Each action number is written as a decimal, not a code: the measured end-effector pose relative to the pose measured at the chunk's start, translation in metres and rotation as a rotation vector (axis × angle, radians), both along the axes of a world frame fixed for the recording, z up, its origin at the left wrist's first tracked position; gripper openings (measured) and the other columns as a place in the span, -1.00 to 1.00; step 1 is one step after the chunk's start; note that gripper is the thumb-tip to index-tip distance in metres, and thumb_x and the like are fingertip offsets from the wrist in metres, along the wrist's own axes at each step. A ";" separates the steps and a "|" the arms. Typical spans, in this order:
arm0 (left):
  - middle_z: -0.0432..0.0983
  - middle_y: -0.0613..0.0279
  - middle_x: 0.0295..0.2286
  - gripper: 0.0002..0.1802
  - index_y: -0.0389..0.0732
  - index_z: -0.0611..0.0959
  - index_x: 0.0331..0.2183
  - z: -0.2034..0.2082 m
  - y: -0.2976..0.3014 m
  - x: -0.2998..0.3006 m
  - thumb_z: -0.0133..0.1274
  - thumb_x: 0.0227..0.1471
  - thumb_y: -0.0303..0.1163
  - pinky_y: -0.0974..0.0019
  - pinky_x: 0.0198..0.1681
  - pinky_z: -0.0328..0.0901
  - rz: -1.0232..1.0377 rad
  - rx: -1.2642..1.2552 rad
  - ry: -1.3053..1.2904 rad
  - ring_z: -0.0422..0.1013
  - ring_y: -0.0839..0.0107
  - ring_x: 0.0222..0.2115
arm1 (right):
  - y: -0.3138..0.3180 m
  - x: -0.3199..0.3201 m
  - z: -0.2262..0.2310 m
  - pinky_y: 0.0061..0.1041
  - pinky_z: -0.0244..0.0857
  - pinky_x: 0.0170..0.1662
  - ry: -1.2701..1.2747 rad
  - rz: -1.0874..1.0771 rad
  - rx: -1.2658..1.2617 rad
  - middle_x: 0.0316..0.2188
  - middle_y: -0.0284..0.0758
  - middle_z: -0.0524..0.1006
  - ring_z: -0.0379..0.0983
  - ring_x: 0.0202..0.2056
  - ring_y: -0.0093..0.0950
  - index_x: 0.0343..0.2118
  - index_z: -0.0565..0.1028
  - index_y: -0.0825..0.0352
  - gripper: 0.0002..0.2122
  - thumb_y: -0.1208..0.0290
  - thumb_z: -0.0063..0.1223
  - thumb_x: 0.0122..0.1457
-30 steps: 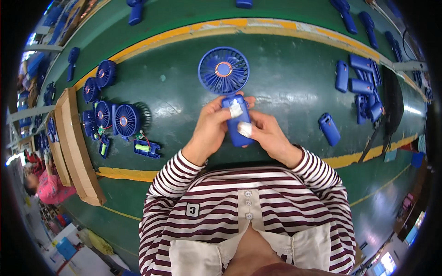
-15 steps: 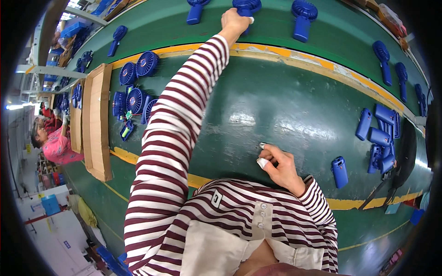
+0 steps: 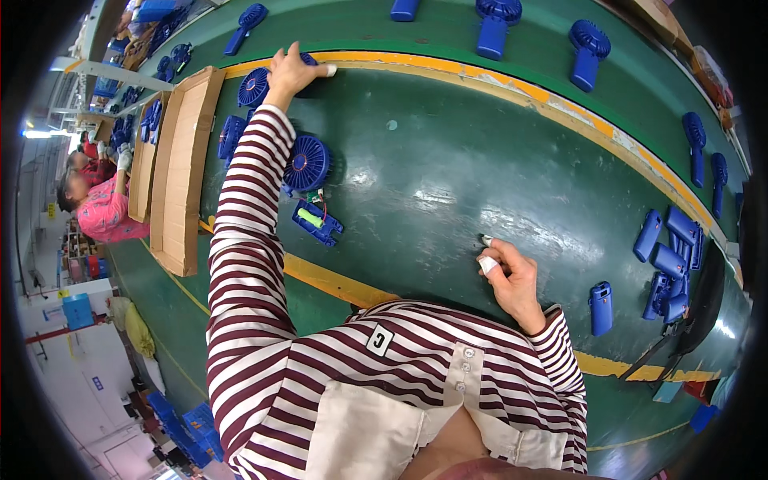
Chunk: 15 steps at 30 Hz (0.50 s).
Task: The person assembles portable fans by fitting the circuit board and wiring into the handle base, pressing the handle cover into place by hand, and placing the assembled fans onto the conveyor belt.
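Observation:
My left hand (image 3: 292, 74) is stretched out over the far left of the green work table, with its fingers spread. It partly covers a blue fan head (image 3: 308, 60), which shows between thumb and fingers; contact is hard to tell. Beside it lies another round fan head (image 3: 253, 86). Nearer, next to my striped sleeve, are a large fan head (image 3: 307, 163) and an opened blue handle (image 3: 318, 222) with a green cell and wires. My right hand (image 3: 516, 284) hovers low over the table, thumb and index apart, other fingers curled, nothing visible in it. White covers sit on some fingertips.
Finished-looking blue handheld fans (image 3: 498, 28) lie along the green belt (image 3: 448, 40) beyond a yellow-edged ledge. Blue handle shells (image 3: 670, 260) pile at the right, one shell (image 3: 601, 308) apart. Cardboard trays (image 3: 186, 168) stand at left; a person in pink (image 3: 112, 212) works beyond.
My left hand has come back from a fan on the belt and moved left to the loose fan heads. The view has shifted; my right hand keeps much the same pose.

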<state>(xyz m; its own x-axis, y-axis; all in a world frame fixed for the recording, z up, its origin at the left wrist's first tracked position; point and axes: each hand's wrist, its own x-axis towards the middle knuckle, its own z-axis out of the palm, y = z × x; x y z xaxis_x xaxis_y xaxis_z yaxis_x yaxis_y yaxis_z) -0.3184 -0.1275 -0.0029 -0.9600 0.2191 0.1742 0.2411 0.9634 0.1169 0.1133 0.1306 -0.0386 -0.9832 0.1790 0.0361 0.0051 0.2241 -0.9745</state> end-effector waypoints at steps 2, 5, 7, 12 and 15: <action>0.13 -0.11 0.03 0.07 -0.08 0.25 0.08 -0.004 -0.014 0.007 0.26 -0.50 0.13 0.09 0.09 0.04 -0.001 -0.062 -0.003 0.08 0.00 0.06 | -0.002 0.002 -0.005 -0.67 0.29 -0.52 -0.006 -0.037 0.001 -0.49 -0.27 0.52 0.43 -0.56 -0.57 -0.21 0.39 0.47 -0.75 0.60 0.01 0.00; 0.17 -0.09 0.00 0.03 -0.05 0.26 0.07 -0.004 -0.017 0.014 0.27 -0.49 0.05 0.09 0.05 0.10 -0.009 0.031 -0.008 0.13 0.01 0.03 | -0.006 0.003 -0.003 -0.67 0.27 -0.54 -0.023 -0.066 -0.010 -0.51 -0.28 0.52 0.42 -0.57 -0.59 -0.22 0.42 0.45 -0.74 0.60 0.05 -0.04; 0.21 -0.08 -0.04 -0.04 -0.05 0.30 0.05 0.001 -0.004 0.036 0.29 -0.48 -0.06 0.11 0.00 0.16 -0.080 0.150 0.025 0.17 0.02 -0.01 | -0.006 0.002 -0.002 -0.67 0.27 -0.53 -0.035 -0.070 -0.013 -0.51 -0.29 0.52 0.41 -0.57 -0.60 -0.22 0.41 0.46 -0.74 0.61 0.05 -0.04; 0.23 -0.13 -0.07 -0.10 -0.26 0.34 -0.01 0.029 0.042 0.141 0.29 -0.49 -0.26 0.19 0.04 0.11 -0.386 0.306 0.114 0.19 0.02 -0.05 | 0.000 -0.001 -0.002 -0.70 0.28 -0.51 -0.124 0.015 -0.053 -0.44 -0.28 0.51 0.41 -0.53 -0.61 -0.14 0.34 0.47 -0.74 0.55 -0.06 0.08; 0.20 -0.10 -0.10 -0.13 -0.23 0.34 -0.04 0.030 0.068 0.200 0.25 -0.54 -0.29 0.11 0.01 0.13 -0.554 0.474 0.063 0.18 -0.01 -0.08 | -0.001 -0.016 0.006 -0.70 0.28 -0.46 -0.186 0.021 -0.102 -0.40 -0.30 0.49 0.41 -0.48 -0.60 -0.08 0.30 0.45 -0.69 0.53 -0.07 0.09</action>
<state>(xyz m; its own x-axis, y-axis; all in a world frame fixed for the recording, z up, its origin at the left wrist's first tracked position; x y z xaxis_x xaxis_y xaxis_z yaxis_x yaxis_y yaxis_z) -0.1181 -0.0594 0.0270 -0.7152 0.5572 0.4220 0.6985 0.5476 0.4607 0.0974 0.1293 -0.0326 -0.9747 0.1521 -0.1635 0.1833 0.1262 -0.9749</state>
